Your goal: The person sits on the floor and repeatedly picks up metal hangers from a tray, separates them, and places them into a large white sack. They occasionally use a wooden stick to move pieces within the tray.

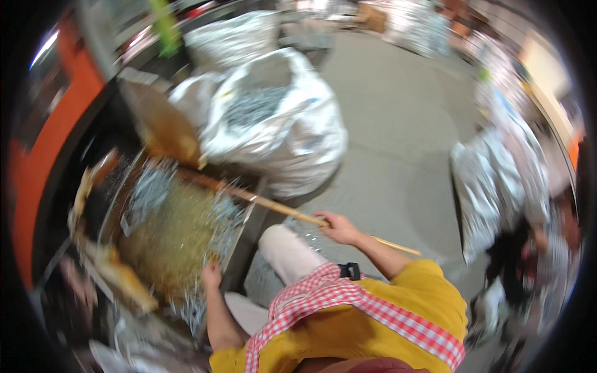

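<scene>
My right hand [339, 227] is wrapped around a long bamboo or wooden stick [275, 205]. The stick slants from beyond my right forearm to the far side of a metal trough [247, 228]. Inside the trough is a murky yellowish surface [170, 233], apparently liquid, with clumps of thin greyish plastic-like strips [151, 186] at its far left and more strips [224, 214] along its right side. Over the trough's near right edge, my left hand [212, 276] has its fingers curled beside a small yellow-brown spot; blur hides whether it grips anything.
A large white woven sack [308, 135] of greyish shreds stands open beyond the trough, with another sack [233, 39] behind it. A stained board [163, 116] leans at the trough's far end. Orange machinery [60, 116] rises at left. Filled sacks [485, 186] line the right.
</scene>
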The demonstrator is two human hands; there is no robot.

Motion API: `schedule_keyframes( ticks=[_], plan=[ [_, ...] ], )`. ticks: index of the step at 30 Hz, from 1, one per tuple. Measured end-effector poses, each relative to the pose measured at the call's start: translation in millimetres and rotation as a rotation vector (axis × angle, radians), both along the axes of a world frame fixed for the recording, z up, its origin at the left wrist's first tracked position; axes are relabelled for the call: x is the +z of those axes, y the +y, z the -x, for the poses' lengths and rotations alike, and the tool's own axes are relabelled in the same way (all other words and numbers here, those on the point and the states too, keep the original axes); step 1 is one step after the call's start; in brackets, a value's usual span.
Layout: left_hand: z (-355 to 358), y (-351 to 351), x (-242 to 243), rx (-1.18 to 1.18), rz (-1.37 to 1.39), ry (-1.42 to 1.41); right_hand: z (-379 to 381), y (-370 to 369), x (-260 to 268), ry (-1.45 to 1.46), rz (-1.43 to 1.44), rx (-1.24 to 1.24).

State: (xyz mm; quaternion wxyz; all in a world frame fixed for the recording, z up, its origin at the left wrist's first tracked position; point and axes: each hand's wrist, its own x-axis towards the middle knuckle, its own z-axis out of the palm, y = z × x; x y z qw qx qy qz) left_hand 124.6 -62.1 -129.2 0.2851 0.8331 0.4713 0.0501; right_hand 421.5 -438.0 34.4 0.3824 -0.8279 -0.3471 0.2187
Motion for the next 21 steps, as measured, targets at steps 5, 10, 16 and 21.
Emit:
schedule_keyframes(
  ticks=[5,10,16,21],
  plan=[
    [-26,-32,28,0.043,-0.018,0.019,-15,18,14,-0.129,0.059,0.057],
    [-40,-49,63,-0.002,-0.016,-0.122,-32,76,41,-0.449,0.140,0.150],
    [-52,-44,104,-0.043,-0.044,-0.362,-33,188,77,-0.725,0.161,0.344],
    [-52,-25,88,-0.002,-0.048,-0.354,-26,294,89,-0.946,0.150,0.442]
  ],
)
